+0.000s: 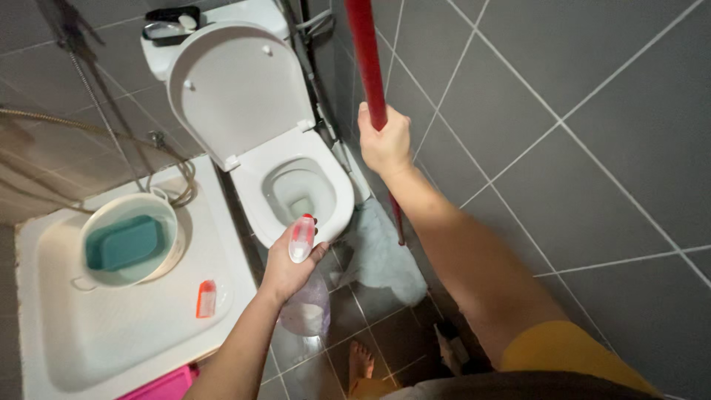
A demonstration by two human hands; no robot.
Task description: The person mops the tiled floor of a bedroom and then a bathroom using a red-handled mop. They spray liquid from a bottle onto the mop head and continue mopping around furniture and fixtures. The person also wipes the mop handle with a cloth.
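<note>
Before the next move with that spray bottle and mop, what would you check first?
1. Left hand grips the spray bottle: ok.
2. Right hand grips the red mop handle: ok.
3. Toilet lid up, bowl open: ok.
4. Nozzle direction: cannot tell.
5. Bare foot on the floor tiles, which may be wet: cannot tell.
6. Mop cloth lies flat by the toilet: ok.

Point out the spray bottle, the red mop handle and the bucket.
spray bottle [301,238], head view, on its white and red nozzle head.
red mop handle [366,59], head view, on the shaft.
bucket [169,215], head view, on its rim.
</note>
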